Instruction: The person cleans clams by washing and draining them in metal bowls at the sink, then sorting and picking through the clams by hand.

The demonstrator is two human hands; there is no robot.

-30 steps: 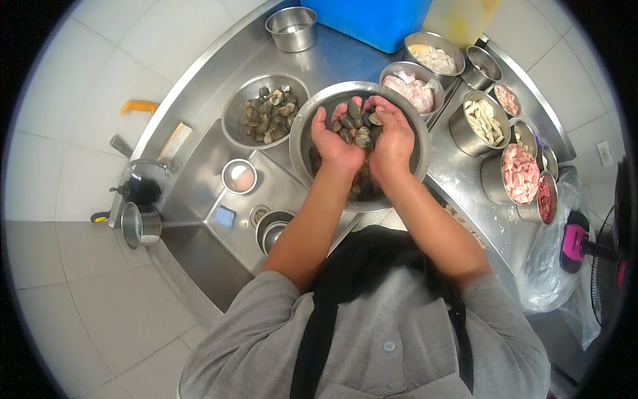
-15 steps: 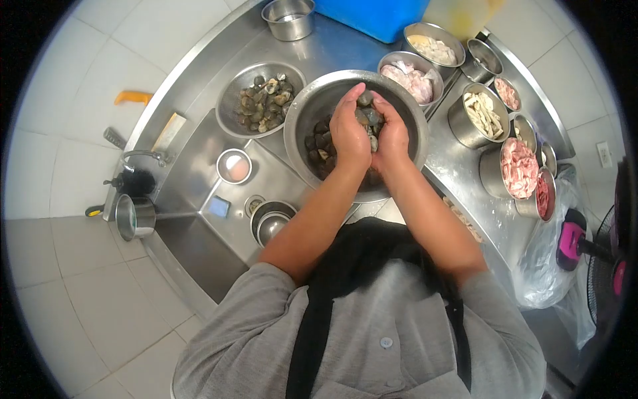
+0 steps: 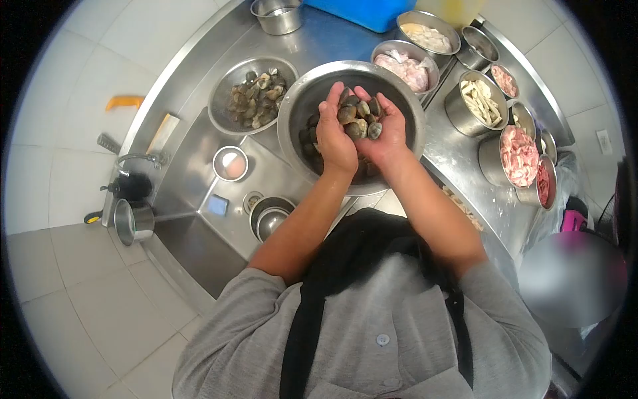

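Observation:
My left hand and my right hand are cupped side by side over a large steel bowl. Together they hold several dark-shelled clams, palms turned upward and fingers curled round the heap. More dark clams lie in the bowl, partly hidden behind my hands and forearms. To the left, a smaller steel bowl holds another pile of clams.
A sink with a faucet, a blue sponge and small steel bowls lies at left. Metal pots of sliced meat and pale strips stand at right. A blurred grey round shape covers the lower right.
My hands have opened upward and spread apart slightly, showing the clams in them. A blurred round shape has appeared at lower right. The view has shifted a little.

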